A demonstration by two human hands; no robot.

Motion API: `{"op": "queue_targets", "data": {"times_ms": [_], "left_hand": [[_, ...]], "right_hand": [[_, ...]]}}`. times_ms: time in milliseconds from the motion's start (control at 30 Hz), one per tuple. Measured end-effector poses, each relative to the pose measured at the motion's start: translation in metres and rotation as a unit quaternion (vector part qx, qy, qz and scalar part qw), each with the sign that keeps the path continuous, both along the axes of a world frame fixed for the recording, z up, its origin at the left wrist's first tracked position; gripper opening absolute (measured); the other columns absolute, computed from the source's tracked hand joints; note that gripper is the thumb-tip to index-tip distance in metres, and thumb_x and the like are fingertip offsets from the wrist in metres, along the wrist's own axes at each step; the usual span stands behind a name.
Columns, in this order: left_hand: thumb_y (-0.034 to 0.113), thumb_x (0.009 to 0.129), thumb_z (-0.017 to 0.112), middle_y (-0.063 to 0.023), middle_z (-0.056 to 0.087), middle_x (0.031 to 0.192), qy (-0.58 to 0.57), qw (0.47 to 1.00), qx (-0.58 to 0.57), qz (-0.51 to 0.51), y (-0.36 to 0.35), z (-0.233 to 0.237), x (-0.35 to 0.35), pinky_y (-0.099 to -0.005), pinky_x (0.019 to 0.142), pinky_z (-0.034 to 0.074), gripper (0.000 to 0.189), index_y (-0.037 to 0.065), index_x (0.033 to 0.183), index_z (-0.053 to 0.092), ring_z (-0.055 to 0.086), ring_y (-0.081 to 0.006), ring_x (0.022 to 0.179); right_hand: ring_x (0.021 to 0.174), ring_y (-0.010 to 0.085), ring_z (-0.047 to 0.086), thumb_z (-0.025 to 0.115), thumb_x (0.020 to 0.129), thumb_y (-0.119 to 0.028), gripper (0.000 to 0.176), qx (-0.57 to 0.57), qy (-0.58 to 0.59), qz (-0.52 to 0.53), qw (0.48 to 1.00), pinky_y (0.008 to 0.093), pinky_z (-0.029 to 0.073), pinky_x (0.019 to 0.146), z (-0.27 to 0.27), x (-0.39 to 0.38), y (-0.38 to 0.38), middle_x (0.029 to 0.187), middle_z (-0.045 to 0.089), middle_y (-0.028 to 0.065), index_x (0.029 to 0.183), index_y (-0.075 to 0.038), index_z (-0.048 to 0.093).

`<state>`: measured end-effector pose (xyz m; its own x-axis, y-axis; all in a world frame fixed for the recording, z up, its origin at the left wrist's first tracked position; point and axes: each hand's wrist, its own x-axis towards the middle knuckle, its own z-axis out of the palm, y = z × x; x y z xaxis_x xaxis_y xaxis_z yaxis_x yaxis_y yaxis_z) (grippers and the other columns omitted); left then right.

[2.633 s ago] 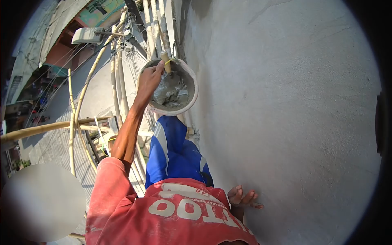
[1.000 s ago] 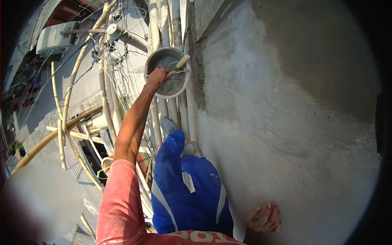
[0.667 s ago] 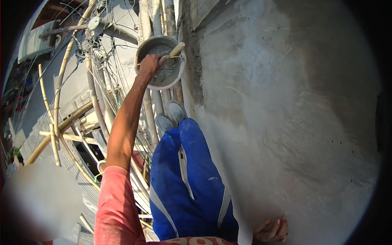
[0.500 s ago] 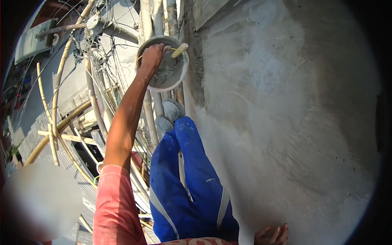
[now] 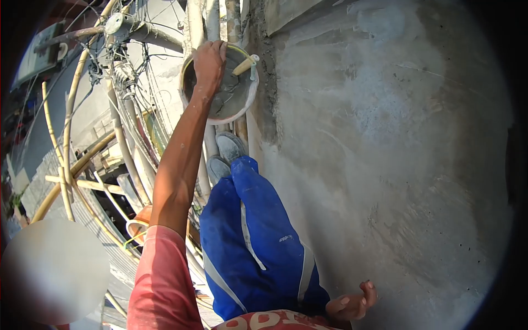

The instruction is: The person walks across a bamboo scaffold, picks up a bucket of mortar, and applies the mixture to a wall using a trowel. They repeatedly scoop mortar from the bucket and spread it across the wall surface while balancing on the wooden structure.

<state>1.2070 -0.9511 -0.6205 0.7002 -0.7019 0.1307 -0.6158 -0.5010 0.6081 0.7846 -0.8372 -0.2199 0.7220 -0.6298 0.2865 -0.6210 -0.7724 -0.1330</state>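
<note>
A round bucket (image 5: 256,91) holding wet grey mortar (image 5: 224,102) is by the wall, beyond my feet. My left hand (image 5: 210,63) reaches down to its far edge, fingers closed around the rim or the thin yellow handle lying along it; the exact grip is hidden. The pale handle of a tool (image 5: 242,67) leans across the bucket's right rim, its other end out of sight. Low by my right hip, my right hand (image 5: 352,303) hangs near the wall with loosely curled fingers apart and nothing in it.
A grey plastered wall (image 5: 374,165) fills the right side. My shoes (image 5: 231,146) stand on bamboo poles (image 5: 212,22). To the left are crossed bamboo poles (image 5: 66,143), tangled cables and a utility pole (image 5: 148,36). An orange container (image 5: 142,220) shows below my left arm.
My left hand has shifted to the bucket's far edge, and the yellow handle now lies along the rim instead of across the opening. My right hand has risen slightly and moved left.
</note>
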Motion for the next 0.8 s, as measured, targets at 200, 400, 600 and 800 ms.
{"op": "queue_targets", "data": {"times_ms": [200,400,600,800], "left_hand": [[0.029,0.088,0.052,-0.0113,0.06,0.074,0.002,0.99,0.136,0.025,0.079,0.063,-0.105,-0.051,0.091,0.037,0.029,0.006,0.077,0.064,0.058,-0.0302,0.076],[0.016,0.082,0.06,-0.017,0.062,0.095,0.175,0.983,0.051,0.003,0.171,-0.027,-0.191,-0.0431,0.097,0.036,0.021,0.0,0.096,0.062,0.058,-0.033,0.094],[0.02,0.085,0.061,-0.0202,0.06,0.101,0.31,0.923,0.032,0.226,0.154,-0.028,-0.164,-0.0357,0.083,0.044,0.032,-0.005,0.103,0.055,0.057,-0.0304,0.096],[0.024,0.09,0.054,-0.0266,0.05,0.111,0.364,0.795,-0.066,0.481,0.15,-0.068,-0.168,-0.0371,0.088,0.04,0.052,-0.014,0.12,0.036,0.052,-0.0313,0.105]], "right_hand": [[0.096,0.0274,0.052,0.049,0.09,-0.018,0.029,0.384,-0.093,-0.205,0.895,0.0393,0.039,0.087,-0.218,0.127,-0.048,0.112,0.053,0.0164,0.112,0.001,0.05],[0.105,0.0336,0.05,0.057,0.083,-0.022,0.039,0.302,0.053,-0.112,0.945,0.0411,0.041,0.088,-0.353,0.197,-0.122,0.111,0.053,0.0181,0.117,-0.003,0.051],[0.106,0.0413,0.048,0.061,0.081,-0.033,0.068,0.246,0.091,-0.079,0.962,0.0462,0.042,0.088,-0.421,0.258,-0.195,0.127,0.037,0.0228,0.135,-0.006,0.029],[0.1,0.04,0.053,0.058,0.083,-0.036,0.048,0.289,0.181,0.011,0.94,0.0475,0.044,0.082,-0.46,0.293,-0.225,0.11,0.051,0.0235,0.115,-0.002,0.047]]}}
